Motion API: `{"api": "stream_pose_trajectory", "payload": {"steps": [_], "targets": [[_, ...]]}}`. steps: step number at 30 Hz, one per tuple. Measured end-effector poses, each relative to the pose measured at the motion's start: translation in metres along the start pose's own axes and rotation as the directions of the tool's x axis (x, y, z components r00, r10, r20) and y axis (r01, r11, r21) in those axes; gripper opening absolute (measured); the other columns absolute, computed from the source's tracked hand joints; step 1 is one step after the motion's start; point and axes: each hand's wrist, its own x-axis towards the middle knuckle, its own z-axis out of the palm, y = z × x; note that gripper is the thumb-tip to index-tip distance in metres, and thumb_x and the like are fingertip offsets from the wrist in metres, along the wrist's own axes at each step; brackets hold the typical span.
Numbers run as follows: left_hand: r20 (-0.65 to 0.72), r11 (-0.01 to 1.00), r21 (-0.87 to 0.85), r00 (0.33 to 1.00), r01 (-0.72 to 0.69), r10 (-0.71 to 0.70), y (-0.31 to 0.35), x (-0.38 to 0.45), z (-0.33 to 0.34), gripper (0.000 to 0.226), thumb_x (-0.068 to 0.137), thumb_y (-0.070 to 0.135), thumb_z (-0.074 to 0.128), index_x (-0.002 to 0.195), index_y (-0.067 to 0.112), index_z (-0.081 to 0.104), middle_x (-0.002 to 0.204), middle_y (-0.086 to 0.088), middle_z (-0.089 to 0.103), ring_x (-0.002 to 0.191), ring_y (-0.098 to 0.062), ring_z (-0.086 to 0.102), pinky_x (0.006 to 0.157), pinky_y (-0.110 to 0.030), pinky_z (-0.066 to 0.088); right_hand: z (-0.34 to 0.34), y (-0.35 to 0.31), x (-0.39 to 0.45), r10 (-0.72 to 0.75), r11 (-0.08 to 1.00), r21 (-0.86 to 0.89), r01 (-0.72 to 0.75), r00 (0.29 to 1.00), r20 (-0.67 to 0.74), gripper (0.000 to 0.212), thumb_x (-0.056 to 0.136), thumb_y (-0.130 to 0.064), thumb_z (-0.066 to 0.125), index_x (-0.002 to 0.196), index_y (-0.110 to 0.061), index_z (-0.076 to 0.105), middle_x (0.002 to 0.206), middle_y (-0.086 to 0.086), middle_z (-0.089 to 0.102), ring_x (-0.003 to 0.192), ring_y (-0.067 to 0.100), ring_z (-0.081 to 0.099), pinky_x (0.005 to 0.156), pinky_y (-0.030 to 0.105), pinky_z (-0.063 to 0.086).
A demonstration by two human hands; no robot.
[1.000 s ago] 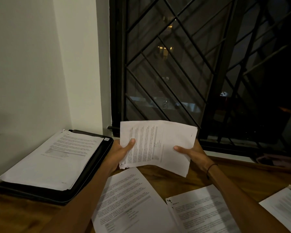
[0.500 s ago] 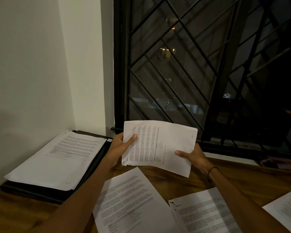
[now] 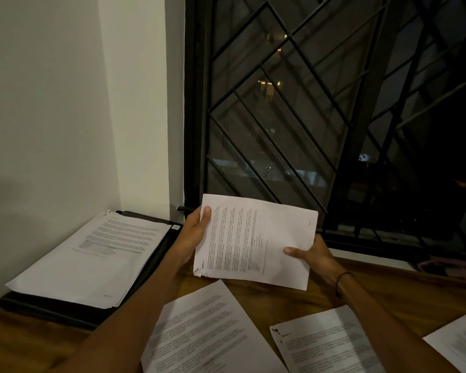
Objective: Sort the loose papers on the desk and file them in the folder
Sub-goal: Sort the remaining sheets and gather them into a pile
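I hold a printed sheet of paper [image 3: 256,239] in the air above the desk, turned sideways, with a torn corner at its lower left. My left hand [image 3: 193,234] grips its left edge, thumb on the front. My right hand [image 3: 311,255] grips its lower right edge, thumb on the front too. A black folder [image 3: 65,312] lies open at the left of the desk against the wall, with a stack of papers [image 3: 92,261] on it. Three loose printed sheets lie on the desk below my arms: one in the middle [image 3: 207,333], one to its right [image 3: 323,343], one at the far right edge [image 3: 457,343].
The wooden desk [image 3: 293,298] ends at a white wall [image 3: 43,117] on the left and at a dark window with a black metal grille [image 3: 293,109] at the back. A dim pinkish object [image 3: 449,266] lies on the sill at the right.
Both hands have turned the held sheet a little and my left thumb has slid up to its top left corner. The camera has shifted slightly left and down.
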Motion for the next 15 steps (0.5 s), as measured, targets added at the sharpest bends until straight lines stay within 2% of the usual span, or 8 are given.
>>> {"api": "stream_pose_trajectory", "payload": {"steps": [1, 3, 5, 7, 9, 11, 13, 15], "targets": [[-0.015, 1.000, 0.012, 1.000, -0.004, 0.004, 0.000, 0.001, 0.001, 0.037, 0.103, 0.052, 0.043, 0.118, 0.025, 0.063, 0.103, 0.000, 0.077, 0.093, -0.025, 0.075, 0.090, -0.048, 0.060, 0.000, 0.001, 0.000, -0.001, 1.000, 0.003, 0.001, 1.000, 0.001, 0.070, 0.068, -0.036, 0.093, 0.125, -0.027, 0.053, 0.115, -0.005, 0.066, 0.108, 0.019, 0.064, 0.094, 0.045, 0.056], [-0.049, 0.999, 0.029, 0.999, -0.017, 0.018, -0.002, 0.001, 0.003, 0.034, 0.105, 0.050, 0.041, 0.114, 0.026, 0.064, 0.102, 0.001, 0.076, 0.092, -0.021, 0.075, 0.090, -0.045, 0.060, 0.002, 0.001, 0.001, 0.005, 1.000, 0.007, -0.005, 1.000, -0.010, 0.060, 0.073, -0.025, 0.090, 0.120, -0.030, 0.053, 0.112, -0.008, 0.065, 0.105, 0.017, 0.063, 0.091, 0.043, 0.055], [-0.078, 0.999, 0.023, 0.996, -0.032, 0.034, -0.003, -0.001, 0.006, 0.033, 0.106, 0.048, 0.040, 0.112, 0.027, 0.064, 0.102, 0.003, 0.076, 0.092, -0.018, 0.074, 0.088, -0.041, 0.059, 0.003, 0.000, 0.001, 0.013, 1.000, 0.015, -0.013, 1.000, -0.021, 0.068, 0.064, -0.038, 0.093, 0.119, -0.032, 0.053, 0.112, -0.008, 0.065, 0.103, 0.015, 0.063, 0.088, 0.042, 0.056], [-0.087, 0.999, 0.009, 0.995, -0.041, 0.041, -0.004, -0.002, 0.008, 0.033, 0.105, 0.048, 0.041, 0.113, 0.026, 0.064, 0.101, 0.004, 0.076, 0.090, -0.017, 0.075, 0.085, -0.039, 0.059, 0.003, 0.001, 0.000, 0.009, 1.000, 0.027, -0.008, 0.999, -0.035, 0.090, 0.044, -0.062, 0.093, 0.119, -0.032, 0.054, 0.113, -0.007, 0.066, 0.103, 0.014, 0.063, 0.082, 0.037, 0.056], [-0.073, 0.999, 0.001, 0.996, -0.046, 0.046, -0.006, -0.003, 0.009, 0.034, 0.104, 0.050, 0.044, 0.117, 0.025, 0.064, 0.103, 0.004, 0.077, 0.091, -0.018, 0.076, 0.083, -0.038, 0.061, 0.002, 0.005, 0.001, 0.005, 1.000, 0.021, -0.003, 0.998, -0.058, 0.103, 0.037, -0.069, 0.090, 0.124, -0.027, 0.055, 0.116, -0.003, 0.066, 0.106, 0.019, 0.064, 0.084, 0.039, 0.057], [-0.052, 0.999, 0.001, 0.998, -0.044, 0.044, -0.006, -0.006, 0.010, 0.033, 0.102, 0.050, 0.049, 0.118, 0.025, 0.064, 0.104, 0.005, 0.077, 0.091, -0.019, 0.076, 0.081, -0.038, 0.061, 0.002, 0.007, 0.002, 0.027, 1.000, 0.007, -0.026, 0.997, -0.076, 0.105, 0.045, -0.062, 0.093, 0.132, -0.021, 0.053, 0.120, 0.001, 0.066, 0.109, 0.024, 0.064, 0.091, 0.047, 0.058], [-0.034, 0.999, -0.031, 0.999, -0.033, 0.032, -0.009, -0.009, 0.009, 0.034, 0.101, 0.049, 0.052, 0.118, 0.022, 0.065, 0.104, 0.003, 0.078, 0.091, -0.022, 0.076, 0.083, -0.042, 0.063, 0.003, 0.009, 0.001, 0.050, 0.999, 0.011, -0.050, 0.995, -0.083, 0.086, 0.063, -0.040, 0.094, 0.134, -0.018, 0.051, 0.122, 0.004, 0.065, 0.111, 0.027, 0.064, 0.094, 0.050, 0.057], [0.002, 0.999, -0.039, 1.000, -0.005, 0.005, -0.014, -0.012, 0.008, 0.037, 0.099, 0.051, 0.054, 0.119, 0.021, 0.065, 0.104, 0.000, 0.078, 0.090, -0.025, 0.077, 0.085, -0.048, 0.062, 0.005, 0.012, -0.003, 0.063, 0.998, 0.011, -0.063, 0.994, -0.092, 0.073, 0.072, -0.027, 0.092, 0.130, -0.020, 0.050, 0.118, 0.002, 0.064, 0.110, 0.027, 0.064, 0.095, 0.050, 0.056]]}}
